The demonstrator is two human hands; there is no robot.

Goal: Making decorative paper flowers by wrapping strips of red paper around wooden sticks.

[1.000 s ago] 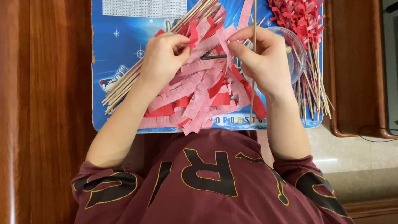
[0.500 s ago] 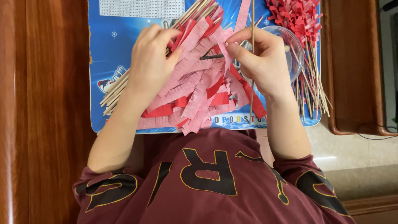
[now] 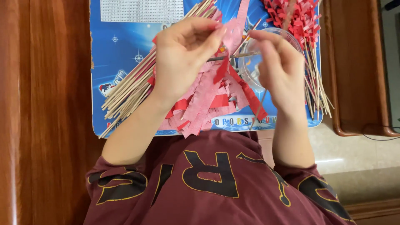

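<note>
Left hand (image 3: 183, 58): fingers pinched on a red fringed paper strip (image 3: 221, 71), above the board's centre.
Right hand (image 3: 280, 68): fingers closed on a thin wooden skewer (image 3: 260, 100); its top end is probably hidden behind the fingers.
Loose strips (image 3: 204, 108): heaped at 6 o'clock from the hands.
Bare skewers (image 3: 129, 91): fanned at 9 o'clock.
Wrapped skewers (image 3: 306, 33): at 2 o'clock.
Blue board (image 3: 121, 37): beneath everything.

Blue mat (image 3: 125, 50) top cut by frame edge; left hand (image 3: 183, 54) hides stick bundle (image 3: 125, 96) middle.
</note>
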